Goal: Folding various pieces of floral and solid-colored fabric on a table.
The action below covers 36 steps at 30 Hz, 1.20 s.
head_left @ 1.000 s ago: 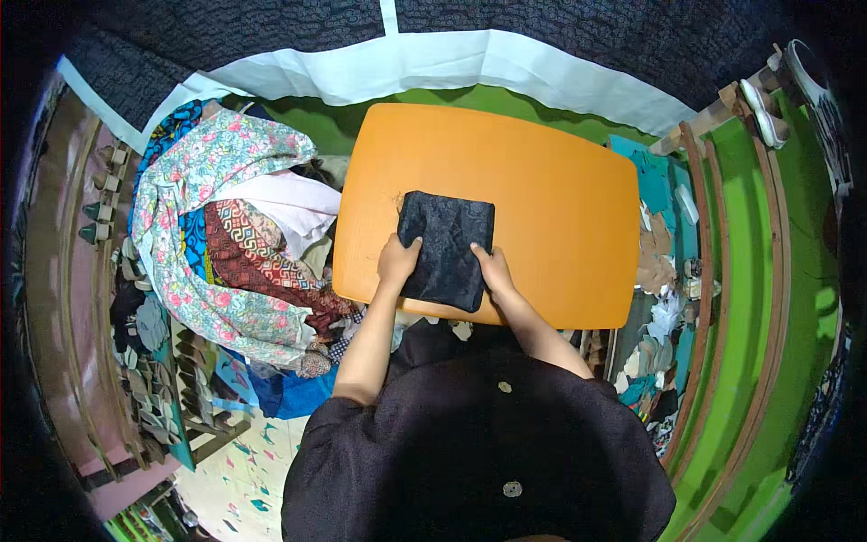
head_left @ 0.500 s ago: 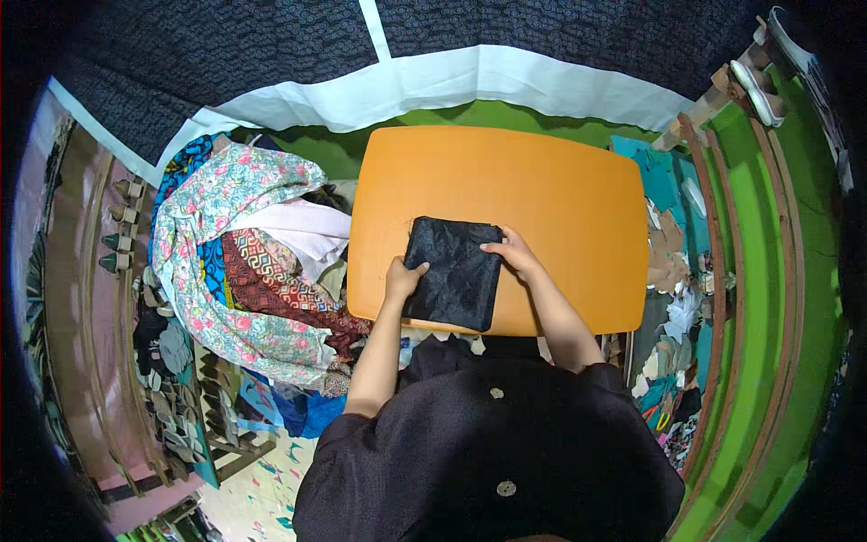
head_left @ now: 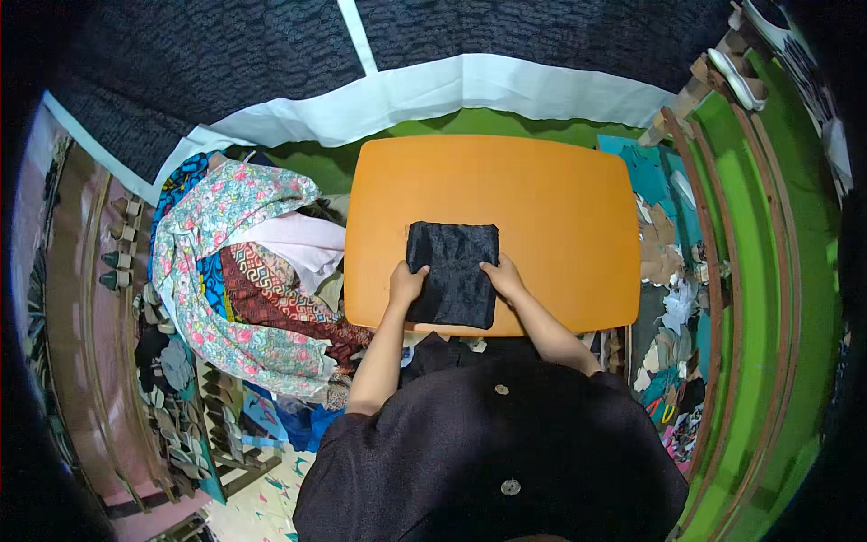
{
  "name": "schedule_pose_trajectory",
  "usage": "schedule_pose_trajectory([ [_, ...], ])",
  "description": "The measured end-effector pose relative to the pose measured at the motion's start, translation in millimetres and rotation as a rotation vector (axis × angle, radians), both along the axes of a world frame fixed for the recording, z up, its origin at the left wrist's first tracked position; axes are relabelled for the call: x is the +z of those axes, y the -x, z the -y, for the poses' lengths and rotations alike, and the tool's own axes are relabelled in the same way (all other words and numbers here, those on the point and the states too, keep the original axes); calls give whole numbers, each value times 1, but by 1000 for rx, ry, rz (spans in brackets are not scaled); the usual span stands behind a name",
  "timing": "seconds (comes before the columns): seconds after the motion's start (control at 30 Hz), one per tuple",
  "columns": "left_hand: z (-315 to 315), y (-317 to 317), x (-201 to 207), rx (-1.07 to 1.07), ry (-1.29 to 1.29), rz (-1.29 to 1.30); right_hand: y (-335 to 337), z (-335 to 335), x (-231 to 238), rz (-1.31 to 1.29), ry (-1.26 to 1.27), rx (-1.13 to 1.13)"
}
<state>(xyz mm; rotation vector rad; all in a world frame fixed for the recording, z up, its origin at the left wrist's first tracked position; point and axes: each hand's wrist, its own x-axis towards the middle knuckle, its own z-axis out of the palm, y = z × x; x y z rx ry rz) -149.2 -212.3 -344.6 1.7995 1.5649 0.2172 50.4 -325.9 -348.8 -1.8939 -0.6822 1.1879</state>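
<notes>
A neatly folded black cloth (head_left: pixel 452 275), roughly rectangular, lies at the near side of the orange table (head_left: pixel 542 199). My left hand (head_left: pixel 408 282) grips its left edge, with the thumb on top and the other fingers out of sight beneath or beside it. On the opposite edge, my right hand (head_left: pixel 502 275) holds it the same way, thumb over the upper face. Whether the cloth rests fully on the tabletop or is slightly raised, I cannot tell.
Left of the table is a heap of patterned fabrics (head_left: pixel 244 271), a floral one uppermost. Scraps (head_left: pixel 677 307) and scissors with coloured handles (head_left: pixel 664 408) lie at the right, beside wooden rails (head_left: pixel 733 271). Shoe forms (head_left: pixel 117 257) line the left rack. A dark curtain (head_left: pixel 506 32) hangs behind.
My right hand has slid down the cloth's right edge, now about level with the left hand. The cloth sits straighter. The whole view has shifted slightly.
</notes>
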Motion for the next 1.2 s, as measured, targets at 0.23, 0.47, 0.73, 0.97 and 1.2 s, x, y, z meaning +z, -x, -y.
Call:
schedule_pose_trajectory([
  [0.23,3,-8,-4,-55,395,515,-7,25,33,-143,-195,-152],
  [0.47,43,-69,85,-215,501,664,-40,79,55,-37,-355,-421],
  [0.73,104,-157,107,-670,455,799,-62,208,128,57,-603,-715],
  [0.97,228,-204,152,-959,592,777,-44,351,185,71,-588,-979],
  [1.2,331,-216,233,-1143,648,865,-30,464,258,243,-727,-949],
])
